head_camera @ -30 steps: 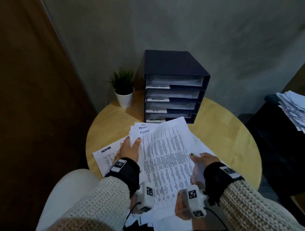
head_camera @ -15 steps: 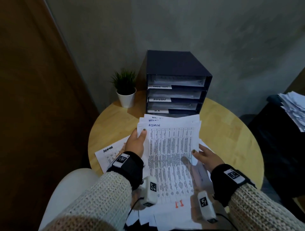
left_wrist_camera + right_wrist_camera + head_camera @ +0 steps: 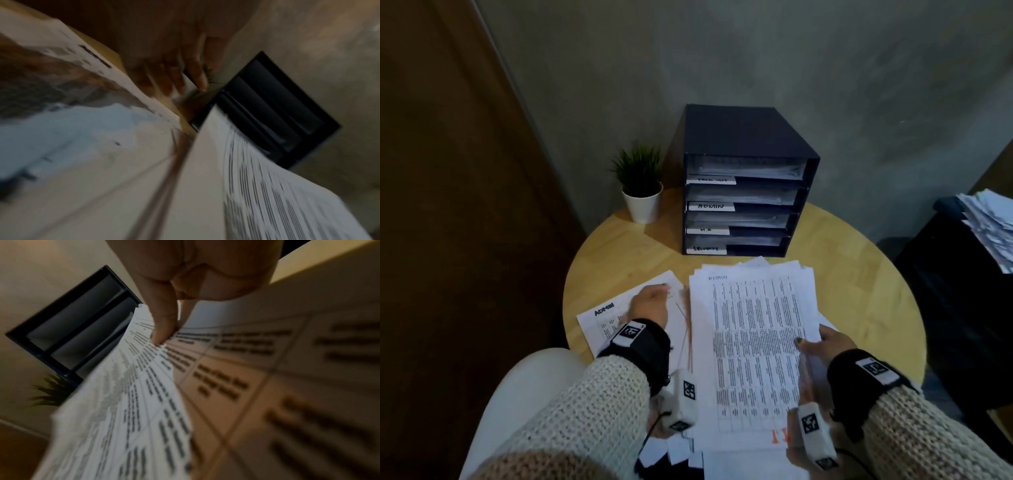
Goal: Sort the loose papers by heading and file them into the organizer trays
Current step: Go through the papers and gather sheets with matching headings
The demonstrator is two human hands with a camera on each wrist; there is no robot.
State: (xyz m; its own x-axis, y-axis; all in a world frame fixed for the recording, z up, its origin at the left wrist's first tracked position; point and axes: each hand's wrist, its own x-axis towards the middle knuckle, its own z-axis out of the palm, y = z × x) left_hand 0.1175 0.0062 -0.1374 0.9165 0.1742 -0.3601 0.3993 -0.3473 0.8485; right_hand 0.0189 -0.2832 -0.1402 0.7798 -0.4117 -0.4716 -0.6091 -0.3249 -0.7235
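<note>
The right hand [image 3: 825,346] pinches the paper stack [image 3: 753,342] near the organizer [image 3: 743,192], the plant [image 3: 640,185] to its left; the left hand [image 3: 650,305] lies flat, fingers straight, on a sheet [image 3: 602,318].

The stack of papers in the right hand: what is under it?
Under the stack of papers more white sheets stick out at its near edge, and the round table shows beyond it. How many sheets lie beneath is hidden. The right hand pinches its right edge.

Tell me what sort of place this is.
Probably a small office corner: a labelled organizer holding papers, printed sheets spread on a round wooden table, a potted plant beside it.
</note>
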